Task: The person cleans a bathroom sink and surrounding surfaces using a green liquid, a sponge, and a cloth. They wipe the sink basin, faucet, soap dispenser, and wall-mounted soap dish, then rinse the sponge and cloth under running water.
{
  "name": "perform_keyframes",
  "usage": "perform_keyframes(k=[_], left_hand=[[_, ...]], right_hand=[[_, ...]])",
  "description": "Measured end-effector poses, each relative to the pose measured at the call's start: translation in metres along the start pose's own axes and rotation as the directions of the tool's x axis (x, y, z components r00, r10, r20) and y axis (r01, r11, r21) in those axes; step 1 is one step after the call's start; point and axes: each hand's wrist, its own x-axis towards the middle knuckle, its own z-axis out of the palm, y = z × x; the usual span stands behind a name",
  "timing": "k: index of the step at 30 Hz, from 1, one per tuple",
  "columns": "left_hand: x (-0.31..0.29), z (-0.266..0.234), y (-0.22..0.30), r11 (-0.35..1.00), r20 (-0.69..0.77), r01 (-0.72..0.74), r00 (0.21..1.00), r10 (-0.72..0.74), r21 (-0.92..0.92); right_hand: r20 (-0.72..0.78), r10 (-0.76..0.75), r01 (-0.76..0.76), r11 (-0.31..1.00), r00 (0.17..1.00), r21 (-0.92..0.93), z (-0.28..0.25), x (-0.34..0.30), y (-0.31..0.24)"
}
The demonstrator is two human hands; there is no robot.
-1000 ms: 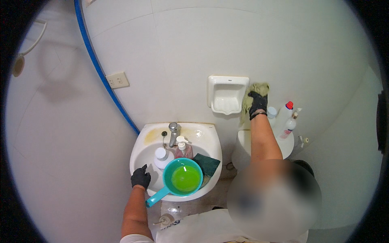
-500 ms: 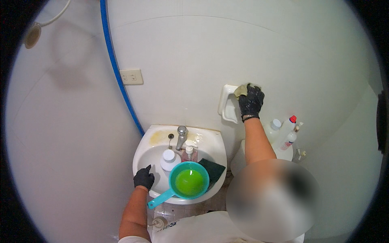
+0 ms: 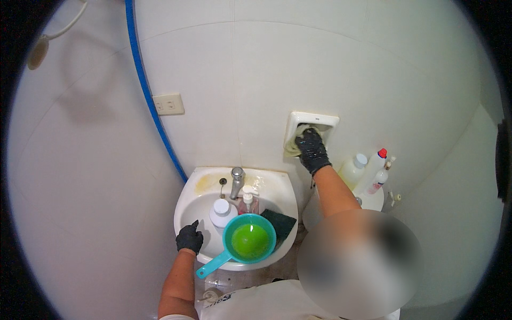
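My right hand (image 3: 312,150), in a wet black glove, grips a pale yellowish cloth (image 3: 293,148). It presses the cloth into the hollow of a white soap dish (image 3: 316,117) set in the wall. My left hand (image 3: 190,238), also gloved in black, leans on the left rim of the white sink (image 3: 182,216), index finger stretched out and nothing held. Beside it in the basin stand a white bottle (image 3: 222,214) and a clear pump bottle (image 3: 248,204) with pinkish liquid. A teal dipper (image 3: 250,238) of green liquid sits at the front, over part of a dark green scouring pad (image 3: 281,223).
A chrome tap (image 3: 237,181) rises behind the basin, near yellow stains. Several bottles (image 3: 368,173) stand on the white toilet tank at right. A blue pipe (image 3: 142,80) runs down the wall beside a socket (image 3: 169,104). A blurred round patch covers the lower right.
My right hand has moved left and down with the cloth, from the soap dish's upper right edge into its hollow. My left hand stays on the sink rim.
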Motion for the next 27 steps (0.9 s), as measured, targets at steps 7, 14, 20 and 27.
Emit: perform_keyframes(k=[7, 14, 20, 27], left_hand=[[-0.005, -0.002, 0.003, 1.000, -0.020, -0.021, 1.000, 0.021, -0.007], [-0.007, 0.000, 0.001, 0.999, -0.008, -0.013, 1.000, 0.013, 0.038], [-0.002, 0.002, -0.002, 1.000, -0.043, -0.009, 0.999, 0.009, 0.009], [-0.004, -0.011, 0.015, 0.998, 0.026, -0.021, 0.999, 0.019, 0.066]], right_hand=[[0.131, 0.358, -0.357, 0.934, 0.925, -0.031, -0.018, 0.009, -0.006], [0.496, 0.238, -0.289, 0.957, 0.835, 0.027, -0.014, 0.022, -0.013], [0.779, 0.194, -0.161, 0.980, 0.596, -0.121, -0.049, 0.025, 0.018], [0.420, 0.436, -0.434, 0.895, 0.796, -0.106, -0.026, 0.014, 0.002]])
